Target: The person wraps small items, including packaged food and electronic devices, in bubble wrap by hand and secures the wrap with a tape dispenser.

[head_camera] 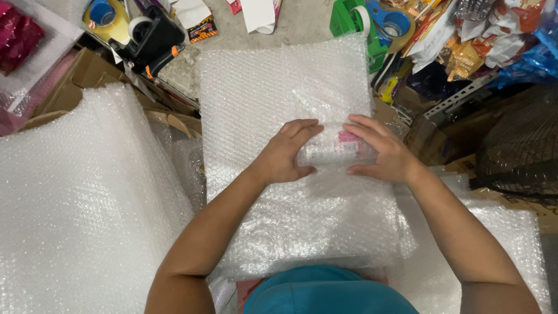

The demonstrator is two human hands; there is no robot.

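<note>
Two bare hands close on a small box (336, 149) half rolled in bubble wrap, at the centre of a stack of bubble wrap sheets (290, 87). Nearest the camera, a teal cap brim (328, 293) fills the six o'clock edge. The left hand (286, 156) cups the box's nine o'clock end, fingers curled over its top and thumb beneath. The right hand (381, 150) grips the three o'clock end likewise, so the box lies between both sets of fingers. A large bubble wrap roll (81, 203) sits at nine o'clock. Farther off, tape dispensers (148, 35) lie at eleven o'clock, snack packets (465, 40) at one o'clock.
</note>
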